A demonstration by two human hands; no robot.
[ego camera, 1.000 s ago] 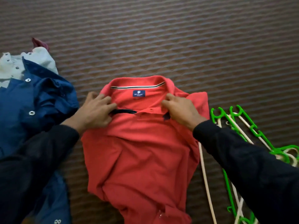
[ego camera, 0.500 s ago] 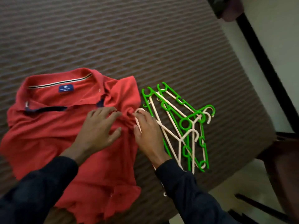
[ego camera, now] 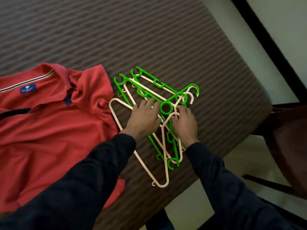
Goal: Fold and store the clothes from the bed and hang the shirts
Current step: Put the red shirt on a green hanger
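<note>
Bed (ego camera: 149, 39): both hands, left hand (ego camera: 143, 118) and right hand (ego camera: 184, 125), rest relaxed fingers on tangled hangers (ego camera: 166, 107); free one hanger before lifting toward red shirt (ego camera: 49, 122).

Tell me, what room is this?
Probably a bedroom. A bed with a ribbed brown cover holds a red shirt and a pile of hangers, and pale floor shows beside it.

Both arms in dark sleeves reach forward from the near edge, converging. The left hand (ego camera: 143, 117) lies palm down, fingers extended and slightly spread. Just right of it, the right hand (ego camera: 185, 125) lies palm down with fingers curled.
</note>
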